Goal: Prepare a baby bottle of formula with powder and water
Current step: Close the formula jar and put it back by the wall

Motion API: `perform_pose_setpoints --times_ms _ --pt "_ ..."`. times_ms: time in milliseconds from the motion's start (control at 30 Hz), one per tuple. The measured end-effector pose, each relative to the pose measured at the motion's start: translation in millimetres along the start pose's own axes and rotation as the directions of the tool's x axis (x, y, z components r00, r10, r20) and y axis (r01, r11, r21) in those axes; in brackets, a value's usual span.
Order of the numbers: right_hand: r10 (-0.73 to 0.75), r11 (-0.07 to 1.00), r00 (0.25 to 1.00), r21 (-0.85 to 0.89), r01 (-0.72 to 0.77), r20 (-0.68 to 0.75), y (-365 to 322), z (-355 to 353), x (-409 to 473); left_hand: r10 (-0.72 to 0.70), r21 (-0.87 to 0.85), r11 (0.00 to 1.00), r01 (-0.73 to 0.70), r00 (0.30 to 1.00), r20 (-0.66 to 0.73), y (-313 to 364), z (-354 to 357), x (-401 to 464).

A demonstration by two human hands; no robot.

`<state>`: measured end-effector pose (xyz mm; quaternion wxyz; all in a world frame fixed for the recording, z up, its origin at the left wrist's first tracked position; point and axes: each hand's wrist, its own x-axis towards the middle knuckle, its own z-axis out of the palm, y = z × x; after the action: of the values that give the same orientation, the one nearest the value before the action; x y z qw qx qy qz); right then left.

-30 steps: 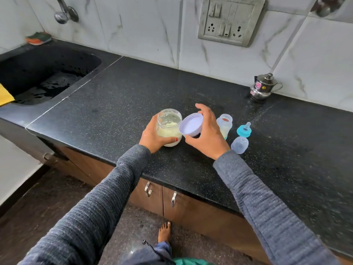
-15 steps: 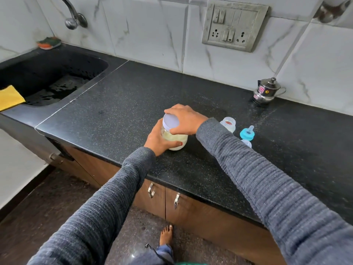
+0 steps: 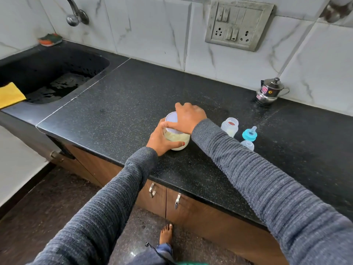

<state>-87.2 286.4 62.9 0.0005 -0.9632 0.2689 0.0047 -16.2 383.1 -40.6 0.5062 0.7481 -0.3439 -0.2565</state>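
A round glass jar of pale powder [image 3: 178, 139] stands on the black counter [image 3: 124, 111] near its front edge. My left hand [image 3: 160, 139] grips the jar's side. My right hand [image 3: 188, 116] lies over the jar's white lid [image 3: 171, 119], fingers curled round its rim, and hides most of it. To the right stands the open baby bottle [image 3: 230, 127] with some pale content inside. Beside it are the blue teat ring [image 3: 249, 133] and a clear cap [image 3: 248, 144], partly behind my right sleeve.
A small steel pot with a lid [image 3: 269, 91] stands at the back right by the wall. A dark sink [image 3: 51, 77] lies to the left, with a tap [image 3: 75, 15], a yellow cloth [image 3: 10, 94] and a scrub sponge [image 3: 50, 39]. Drawers sit below the counter edge.
My right hand carried the white lid from beside the jar onto its mouth and now covers it. My left hand has kept hold of the jar.
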Motion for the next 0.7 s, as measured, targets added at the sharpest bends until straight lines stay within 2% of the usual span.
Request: perform_pose_setpoints --times_ms 67,100,167,233,333,400,433,500,567,600,700 --pt "0.016 0.999 1.0 -0.052 -0.015 0.021 -1 -2 1 -0.013 -0.01 1.0 0.013 1.0 0.009 -1 -2 1" --pt "-0.003 1.0 0.996 0.002 0.003 0.086 2 -4 2 -0.01 -0.011 1.0 0.01 1.0 0.014 0 -2 1" --pt "-0.135 0.974 0.96 0.211 0.084 0.244 8 -10 3 0.004 -0.01 1.0 -0.004 1.0 0.012 0 -2 1" --pt "-0.227 0.947 0.926 0.29 0.138 0.301 12 -11 3 0.003 -0.003 1.0 -0.003 1.0 0.001 2 -2 1" --pt "-0.092 0.99 0.986 0.116 0.076 0.141 8 -6 0 0.011 0.003 1.0 -0.011 1.0 -0.009 2 -1 -1" --pt "0.013 0.999 1.0 -0.039 -0.012 0.026 7 -4 -2 -0.005 0.002 1.0 0.005 1.0 -0.002 2 -2 0" --pt "0.011 0.999 1.0 -0.046 -0.01 0.012 9 -2 -2 -0.018 -0.005 1.0 0.018 1.0 0.009 3 -2 -1" --pt "-0.094 0.994 0.986 0.07 0.086 0.134 16 0 -1 -0.017 -0.034 0.999 0.018 0.999 0.039 6 -3 -1" --pt "-0.253 0.964 0.93 0.147 0.22 0.266 23 1 1 -0.006 -0.061 0.998 0.01 0.997 0.071 7 -3 1" --pt "-0.298 0.953 0.915 0.146 0.267 0.27 26 2 3 0.005 -0.06 0.998 0.0 0.997 0.083 6 -2 2" --pt "-0.355 0.935 0.923 0.081 0.347 0.151 30 9 7 0.013 -0.043 0.999 -0.009 0.996 0.089 9 -2 3"
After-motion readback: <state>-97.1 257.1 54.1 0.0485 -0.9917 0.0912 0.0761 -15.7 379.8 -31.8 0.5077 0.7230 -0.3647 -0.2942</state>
